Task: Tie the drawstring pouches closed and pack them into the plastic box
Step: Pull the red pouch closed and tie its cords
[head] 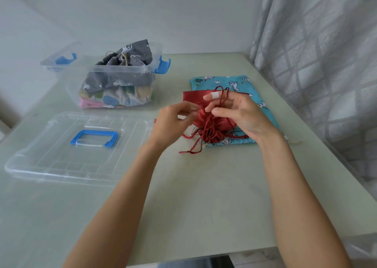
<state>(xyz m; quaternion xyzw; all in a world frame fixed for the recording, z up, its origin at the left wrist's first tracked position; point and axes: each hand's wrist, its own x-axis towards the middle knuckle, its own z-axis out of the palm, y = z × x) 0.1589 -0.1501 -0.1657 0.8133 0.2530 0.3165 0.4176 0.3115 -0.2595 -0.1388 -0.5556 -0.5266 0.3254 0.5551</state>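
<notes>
Red cord (221, 96) loops over right hand (238, 112); left hand's (173, 118) grip seemingly blurred.

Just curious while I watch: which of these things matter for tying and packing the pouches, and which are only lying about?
Part of the job: red pouch, turquoise pouch, plastic box, lid, both hands.
Just there: curtain, table.

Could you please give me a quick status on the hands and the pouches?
Both hands on the red pouch: right hand looping its cord, left hand pinching it. Teal pouch underneath, untied. Plastic box open, pouches already inside. Nothing blocking.
</notes>
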